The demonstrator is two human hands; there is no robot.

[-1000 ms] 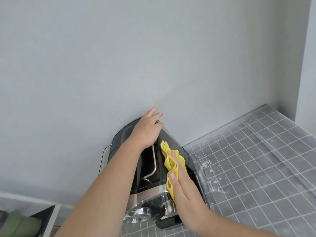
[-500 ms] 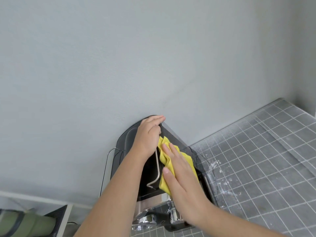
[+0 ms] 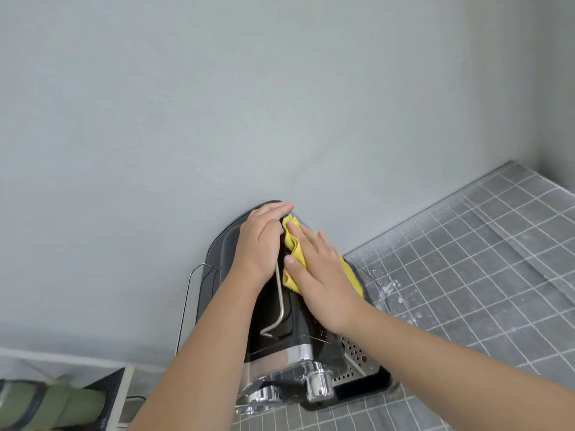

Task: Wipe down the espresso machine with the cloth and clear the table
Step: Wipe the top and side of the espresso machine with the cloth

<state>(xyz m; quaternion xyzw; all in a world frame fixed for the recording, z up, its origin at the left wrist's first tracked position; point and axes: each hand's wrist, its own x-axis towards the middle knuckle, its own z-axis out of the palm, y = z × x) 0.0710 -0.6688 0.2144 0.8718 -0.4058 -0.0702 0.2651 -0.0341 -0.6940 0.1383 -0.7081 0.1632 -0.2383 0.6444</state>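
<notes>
Yellow cloth (image 3: 294, 259) is on the black top of the espresso machine (image 3: 298, 331), up at its twelve o'clock end by the wall. My right grip (image 3: 320, 275) lies open on it, fingers straight, pressing down. My left grip (image 3: 261, 241) sits at nine o'clock of the cloth, fingers curled over the rear top edge, bracing the body. So this is the wiping step, I'd say, with front chrome and table-clearing not yet done. The next move calls for a firm pull toward six o'clock, skirting the bent metal rod (image 3: 279, 306). White specks dot the surface (image 3: 466, 275) at three o'clock.
</notes>
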